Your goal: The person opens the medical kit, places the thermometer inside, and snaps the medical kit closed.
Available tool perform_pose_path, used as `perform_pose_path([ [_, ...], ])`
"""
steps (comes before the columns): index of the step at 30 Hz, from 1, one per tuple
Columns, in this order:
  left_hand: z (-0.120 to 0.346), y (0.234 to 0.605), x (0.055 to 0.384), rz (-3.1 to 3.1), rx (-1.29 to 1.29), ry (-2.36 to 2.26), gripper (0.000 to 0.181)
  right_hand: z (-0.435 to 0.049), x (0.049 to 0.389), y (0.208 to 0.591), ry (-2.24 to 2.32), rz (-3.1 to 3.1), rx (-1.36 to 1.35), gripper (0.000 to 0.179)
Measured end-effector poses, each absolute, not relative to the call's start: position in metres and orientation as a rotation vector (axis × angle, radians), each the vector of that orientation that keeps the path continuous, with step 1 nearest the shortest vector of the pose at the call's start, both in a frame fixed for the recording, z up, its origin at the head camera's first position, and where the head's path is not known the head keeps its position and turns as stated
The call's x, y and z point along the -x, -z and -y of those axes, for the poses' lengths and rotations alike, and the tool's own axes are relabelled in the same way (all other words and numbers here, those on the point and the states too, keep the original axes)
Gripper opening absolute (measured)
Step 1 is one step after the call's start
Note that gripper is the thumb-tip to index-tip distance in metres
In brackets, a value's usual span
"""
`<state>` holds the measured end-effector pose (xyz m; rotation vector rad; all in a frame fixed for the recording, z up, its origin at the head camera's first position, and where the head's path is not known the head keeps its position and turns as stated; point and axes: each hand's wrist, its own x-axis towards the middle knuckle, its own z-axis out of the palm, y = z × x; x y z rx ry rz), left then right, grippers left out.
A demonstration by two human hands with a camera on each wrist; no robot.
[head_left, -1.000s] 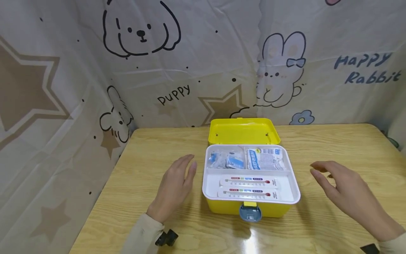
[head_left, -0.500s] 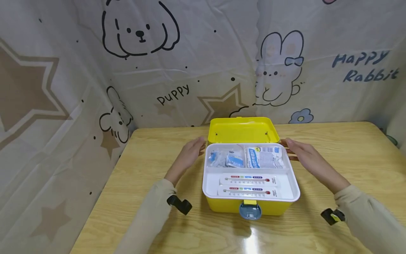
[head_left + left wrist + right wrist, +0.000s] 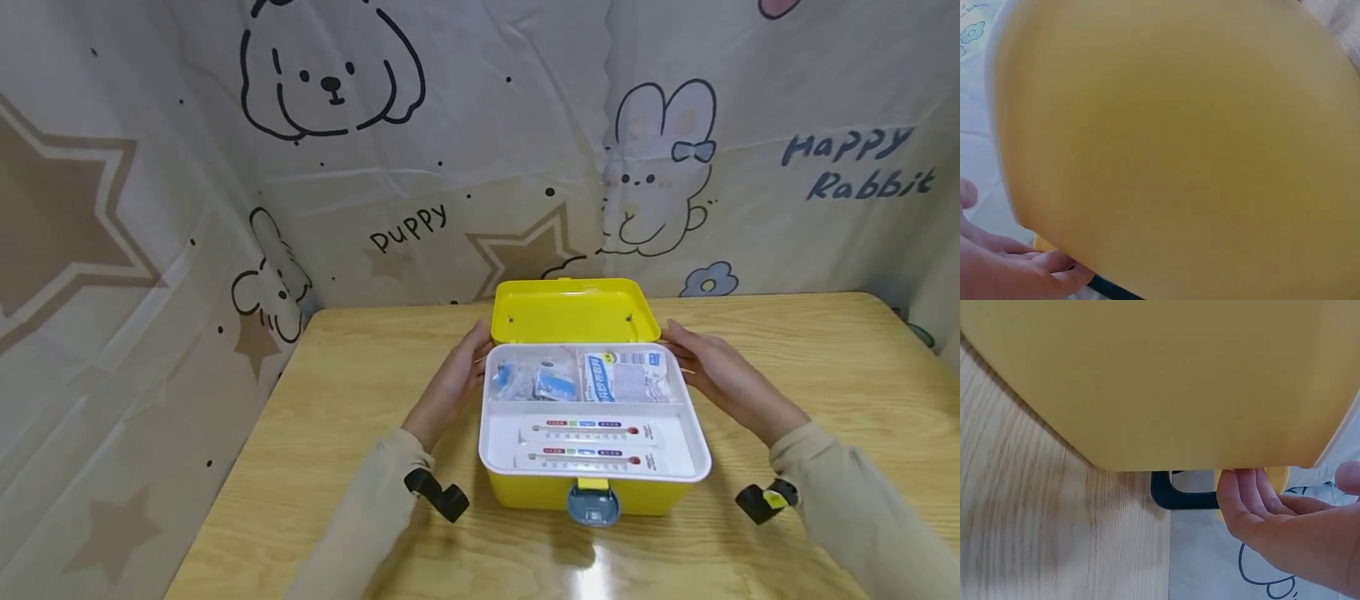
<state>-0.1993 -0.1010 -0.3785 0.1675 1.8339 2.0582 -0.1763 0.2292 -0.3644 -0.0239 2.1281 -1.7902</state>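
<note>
A yellow first-aid box (image 3: 525, 493) stands on the table, its yellow lid (image 3: 576, 312) tipped back and its blue-grey latch (image 3: 594, 507) hanging at the front. Its white tray (image 3: 498, 437) carries two thermometers (image 3: 588, 431), a gauze packet (image 3: 637, 377) and clear packets with blue contents (image 3: 525, 379). My left hand (image 3: 450, 382) lies along the box's rear left corner, fingers reaching behind it. On the opposite side, my right hand (image 3: 723, 382) puts its fingertips behind the rear corner, thumb apart. A dark handle (image 3: 1190, 500) shows near them in the right wrist view.
The wooden table (image 3: 360, 367) extends on both sides of the box. Patterned cloth (image 3: 442, 167) hangs close behind the lid and along the left side. Each wrist carries a black strapped mount.
Both hands have moved inward and away from me, from the box's sides to its rear corners. Box, lid and contents look unmoved.
</note>
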Motion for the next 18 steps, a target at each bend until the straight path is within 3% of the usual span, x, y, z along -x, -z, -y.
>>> perform_pose_path([
  [10,0.0999,0.3755,0.2031,-1.561,-0.119,-2.36,0.072,-0.2323,0.1737,0.3627,1.959,-1.87,0.193,0.069],
  [18,0.1006,0.3695,0.2068,-1.648,-0.168,-2.296,0.075,-0.2315,0.1731,0.3593,1.986,-1.857,0.267,0.069],
])
